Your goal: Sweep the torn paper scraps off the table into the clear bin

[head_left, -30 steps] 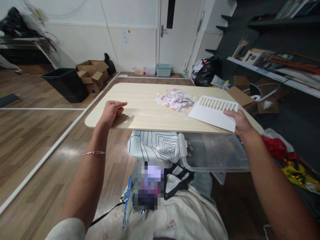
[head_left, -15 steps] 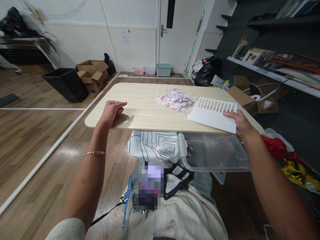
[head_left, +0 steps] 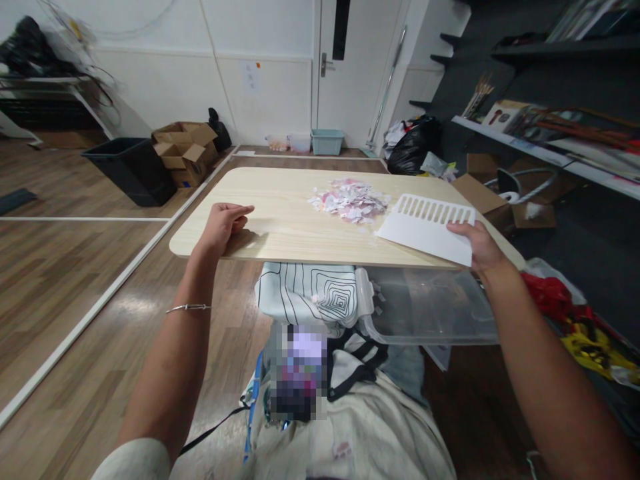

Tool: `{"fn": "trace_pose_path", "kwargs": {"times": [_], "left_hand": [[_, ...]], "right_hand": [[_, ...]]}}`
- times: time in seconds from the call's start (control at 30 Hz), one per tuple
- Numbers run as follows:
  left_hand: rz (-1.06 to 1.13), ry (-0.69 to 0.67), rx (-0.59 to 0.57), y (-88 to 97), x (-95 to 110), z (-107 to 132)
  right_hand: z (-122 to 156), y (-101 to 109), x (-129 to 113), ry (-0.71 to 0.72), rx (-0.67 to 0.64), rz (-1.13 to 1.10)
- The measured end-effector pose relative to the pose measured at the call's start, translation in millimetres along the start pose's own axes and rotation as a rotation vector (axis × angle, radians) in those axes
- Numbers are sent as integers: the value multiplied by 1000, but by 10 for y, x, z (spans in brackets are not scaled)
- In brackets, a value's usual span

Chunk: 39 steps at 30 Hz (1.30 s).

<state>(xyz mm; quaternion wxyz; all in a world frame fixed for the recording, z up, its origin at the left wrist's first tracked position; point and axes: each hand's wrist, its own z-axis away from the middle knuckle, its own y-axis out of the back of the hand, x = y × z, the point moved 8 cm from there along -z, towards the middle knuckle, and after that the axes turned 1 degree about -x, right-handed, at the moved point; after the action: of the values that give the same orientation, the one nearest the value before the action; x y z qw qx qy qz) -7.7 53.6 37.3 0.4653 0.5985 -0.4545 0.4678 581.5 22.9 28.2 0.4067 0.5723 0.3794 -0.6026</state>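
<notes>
A heap of torn paper scraps (head_left: 353, 201), white and pink, lies on the pale wooden tabletop (head_left: 280, 233). My right hand (head_left: 483, 247) grips a flat white slotted board (head_left: 425, 233) by its right end, thumb on top. A row of long slots runs along the board's far edge, and its left corner sits close beside the heap. On the left part of the table rests my left hand (head_left: 227, 225), its fingers curled in and the forefinger pointing right; nothing shows in it.
Below the table's near edge are a clear plastic bin (head_left: 435, 307) with a few scraps and a patterned cloth (head_left: 310, 293). A black trash can (head_left: 133, 170) and cardboard boxes (head_left: 185, 150) stand left. Shelves (head_left: 545, 147) line the right side.
Hardly anything differs. The view has shifted very slightly; both hands, the white board and the paper heap keep their places.
</notes>
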Motion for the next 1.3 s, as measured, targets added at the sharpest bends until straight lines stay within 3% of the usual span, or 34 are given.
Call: {"fn": "trace_pose_path", "kwargs": {"times": [0.3,0.57,1.3], "left_hand": [[-2,-8,9,6,9,9],[-8,-10,-6,-10,31,13],[11,-3,15,-6,34,23]], "right_hand": [[-31,-19,12,-3,-48,1],[-59,22,7,12,38,-64],[39,-29,-7,-25,-16,-16]]}}
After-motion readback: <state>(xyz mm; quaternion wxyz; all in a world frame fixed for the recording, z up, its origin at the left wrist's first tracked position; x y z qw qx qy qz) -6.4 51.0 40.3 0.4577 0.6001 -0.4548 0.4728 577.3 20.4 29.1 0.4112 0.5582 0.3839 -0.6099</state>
